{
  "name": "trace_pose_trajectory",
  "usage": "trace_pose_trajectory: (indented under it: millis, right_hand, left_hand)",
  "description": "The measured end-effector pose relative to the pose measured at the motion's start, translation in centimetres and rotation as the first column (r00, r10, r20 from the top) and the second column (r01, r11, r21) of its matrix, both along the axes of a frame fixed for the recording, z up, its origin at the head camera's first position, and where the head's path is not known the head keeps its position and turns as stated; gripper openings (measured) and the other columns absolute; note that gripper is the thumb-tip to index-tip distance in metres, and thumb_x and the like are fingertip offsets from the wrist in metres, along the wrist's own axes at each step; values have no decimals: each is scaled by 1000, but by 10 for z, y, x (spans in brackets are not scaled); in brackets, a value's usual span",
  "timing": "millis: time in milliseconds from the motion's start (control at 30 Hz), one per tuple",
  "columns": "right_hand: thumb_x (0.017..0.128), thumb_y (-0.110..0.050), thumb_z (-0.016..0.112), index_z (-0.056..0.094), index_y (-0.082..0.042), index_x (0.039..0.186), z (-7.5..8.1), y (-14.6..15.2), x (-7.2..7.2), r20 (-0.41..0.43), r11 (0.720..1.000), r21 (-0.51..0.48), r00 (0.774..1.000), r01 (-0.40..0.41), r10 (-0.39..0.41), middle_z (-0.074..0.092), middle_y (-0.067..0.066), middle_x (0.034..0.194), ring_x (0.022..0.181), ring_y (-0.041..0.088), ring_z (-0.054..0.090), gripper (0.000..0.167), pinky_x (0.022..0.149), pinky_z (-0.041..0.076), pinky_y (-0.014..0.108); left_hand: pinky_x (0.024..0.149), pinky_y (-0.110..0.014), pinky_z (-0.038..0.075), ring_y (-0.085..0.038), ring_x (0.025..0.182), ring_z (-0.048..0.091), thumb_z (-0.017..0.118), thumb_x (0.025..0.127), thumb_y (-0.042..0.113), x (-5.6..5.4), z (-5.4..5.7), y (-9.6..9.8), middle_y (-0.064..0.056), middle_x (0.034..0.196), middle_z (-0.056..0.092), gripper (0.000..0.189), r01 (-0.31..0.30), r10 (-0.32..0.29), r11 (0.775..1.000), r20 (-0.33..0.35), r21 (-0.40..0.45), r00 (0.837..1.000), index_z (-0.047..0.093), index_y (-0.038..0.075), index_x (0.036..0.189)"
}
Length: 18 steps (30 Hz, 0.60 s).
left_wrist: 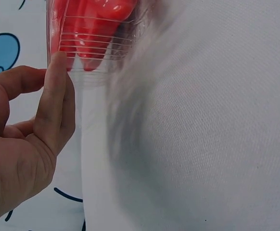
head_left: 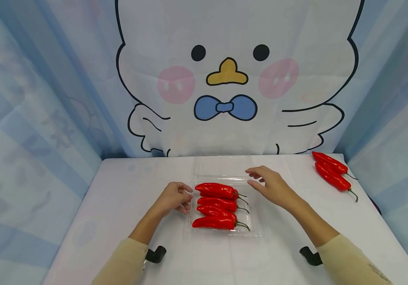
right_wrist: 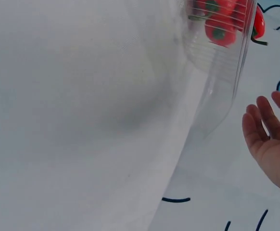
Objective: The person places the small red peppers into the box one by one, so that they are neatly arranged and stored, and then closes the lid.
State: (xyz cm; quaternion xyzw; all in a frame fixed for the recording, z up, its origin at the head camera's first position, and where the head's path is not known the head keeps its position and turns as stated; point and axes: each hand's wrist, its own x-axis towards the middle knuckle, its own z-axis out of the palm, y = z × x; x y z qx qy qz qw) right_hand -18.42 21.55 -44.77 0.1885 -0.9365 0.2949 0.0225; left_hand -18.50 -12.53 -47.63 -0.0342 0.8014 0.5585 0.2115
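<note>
In the head view, several red peppers (head_left: 215,223) with green stems lie side by side in a clear plastic box (head_left: 255,221). Its transparent lid (head_left: 222,166) stands open at the back. My left hand (head_left: 175,198) is at the box's left side, its fingers reaching the edge. The left wrist view has my left hand (left_wrist: 39,110) with its fingertips right at the ribbed wall, loosely bent. My right hand (head_left: 269,186) hovers off the box's back right corner, fingers apart and holding nothing; the right wrist view shows that hand (right_wrist: 274,139) beside the clear plastic.
Two more red peppers (head_left: 332,176) lie at the table's back right corner. A white cloth covers the table (head_left: 125,206). Behind it hangs a curtain (head_left: 225,134) with a cartoon bird, and blue patterned curtains (head_left: 29,138) close off the sides.
</note>
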Motion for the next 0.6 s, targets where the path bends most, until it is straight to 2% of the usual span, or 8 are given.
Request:
trace_pose_trajectory:
  millis: [233,600]
  right_hand:
    - [100,-23,69,60,-8,140,-1,28,2,41,997,5,997,73,-73,65,16,131,115,34,65,44,96,60,53]
    - [98,-29,71,55,-5,144,1,81,8,60,986,29,984,166,-168,62,23,138,122,42,62,54,99,56,59]
  left_hand:
    - [55,-29,62,-17,56,64,71,95,6,0,2,1,-12,81,67,24,0,0,1000,0,-24,1000,65,-3,117]
    - [55,-29,62,-17,56,65,71,96,6,-1,1,1,-13,81,67,25,-1,2,1000,12,-25,1000,65,-3,118]
